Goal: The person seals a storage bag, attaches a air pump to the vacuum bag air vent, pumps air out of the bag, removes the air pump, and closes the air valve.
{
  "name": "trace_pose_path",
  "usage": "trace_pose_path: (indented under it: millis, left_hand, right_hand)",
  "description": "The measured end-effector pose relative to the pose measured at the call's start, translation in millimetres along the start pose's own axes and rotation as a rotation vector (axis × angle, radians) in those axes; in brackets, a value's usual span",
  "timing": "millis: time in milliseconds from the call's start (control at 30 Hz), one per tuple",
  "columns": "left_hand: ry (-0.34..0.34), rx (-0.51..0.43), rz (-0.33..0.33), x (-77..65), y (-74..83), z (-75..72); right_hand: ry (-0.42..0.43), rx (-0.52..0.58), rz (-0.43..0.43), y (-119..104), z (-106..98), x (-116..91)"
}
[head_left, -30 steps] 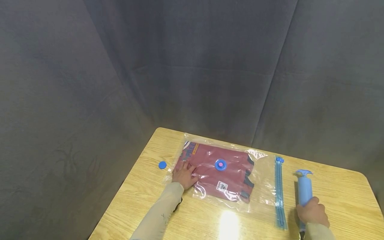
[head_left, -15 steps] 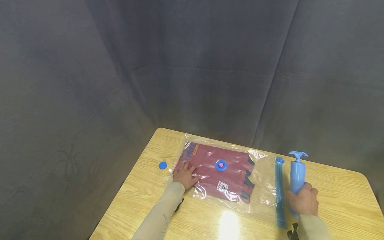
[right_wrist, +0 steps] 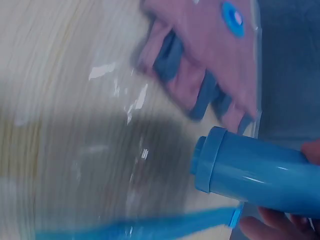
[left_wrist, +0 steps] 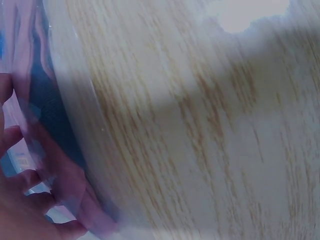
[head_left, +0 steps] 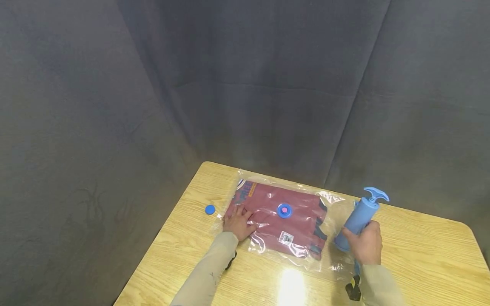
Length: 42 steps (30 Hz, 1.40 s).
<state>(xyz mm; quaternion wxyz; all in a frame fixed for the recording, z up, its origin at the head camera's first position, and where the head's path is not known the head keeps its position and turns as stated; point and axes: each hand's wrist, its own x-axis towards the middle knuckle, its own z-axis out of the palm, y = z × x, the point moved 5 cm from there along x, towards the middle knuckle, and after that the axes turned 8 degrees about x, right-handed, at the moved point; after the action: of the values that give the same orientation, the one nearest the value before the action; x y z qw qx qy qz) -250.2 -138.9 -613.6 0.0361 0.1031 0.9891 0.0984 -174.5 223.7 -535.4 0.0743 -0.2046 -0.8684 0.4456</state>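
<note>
A clear plastic vacuum bag [head_left: 337, 212] lies flat on the table with a folded maroon garment [head_left: 264, 208] inside. On its upper face sits a round blue valve [head_left: 284, 211] with a pink centre, uncapped. My left hand [head_left: 238, 223] rests on the bag's left part with fingers spread; the left wrist view shows its fingertips [left_wrist: 30, 180] on the plastic. My right hand [head_left: 365, 244] grips a blue hand pump [head_left: 357, 221] by the barrel, tilted above the bag's right end, its T-handle up. In the right wrist view the pump's nozzle end [right_wrist: 200, 157] faces the bag, apart from the valve.
A round blue cap [head_left: 209, 209] lies on the wooden table [head_left: 172, 255] left of the bag. The bag's blue zip strip [right_wrist: 150, 225] runs along its right end, partly behind the pump and right arm. Grey curtains [head_left: 268, 85] hang behind and to the left.
My right hand has lifted the pump from the table right of the bag and carried it left over the zip end, tilting it. The left hand has stayed in place on the bag.
</note>
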Motion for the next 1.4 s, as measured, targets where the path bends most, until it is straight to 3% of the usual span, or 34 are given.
trace_pose_path:
  millis: [500,800,1067,1400]
  left_hand:
    - [0.019,-0.010,-0.020,-0.7,-0.1,3.8]
    - [0.022,-0.008,0.002,-3.6,9.1,3.3]
    - [0.006,0.004,0.003,-8.2,17.6,2.6]
    - [-0.048,0.083,0.001,-2.9,23.2,6.6]
  right_hand:
    - [0.027,0.097,-0.243,-37.7,42.4,-10.2]
    - [0.021,0.105,-0.221,-39.4,48.1,-8.8]
    - [-0.057,0.131,-0.198,-44.6,61.0,-5.2]
    - [-0.085,0.106,-0.247,-64.0,81.0,1.5]
